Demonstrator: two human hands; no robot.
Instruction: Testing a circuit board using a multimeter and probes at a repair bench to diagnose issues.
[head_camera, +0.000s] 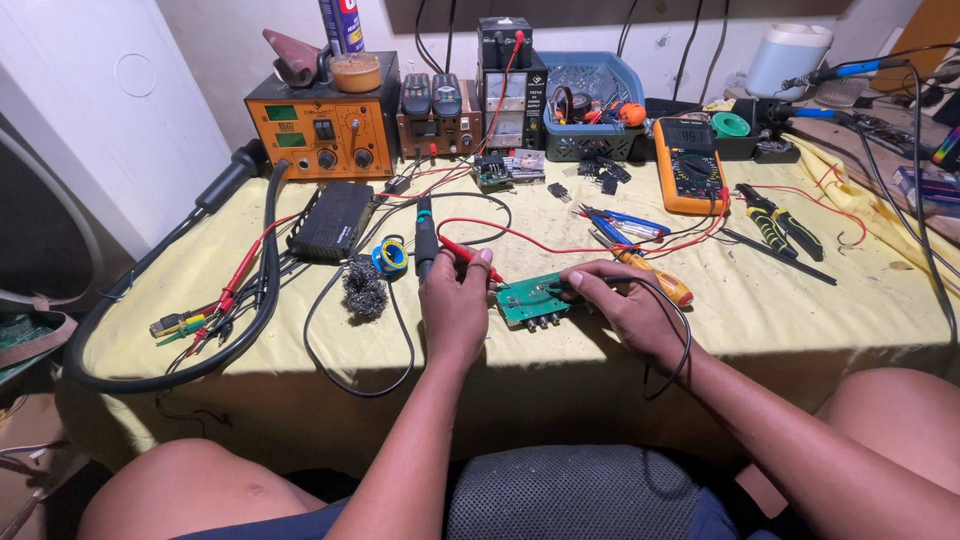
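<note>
Left of centre in the frame, the left hand is closed around a red test probe, a thin stiff rod that is light to hold; its long axis slants from upper left down to lower right, tip toward the green circuit board. The board lies flat on the yellow cloth at centre, long axis roughly left to right, tilted slightly up at the right. It looks light, rigid and fragile, best taken by its bare edges. Just right of it, the right hand pinches a black probe whose tip points left onto the board.
</note>
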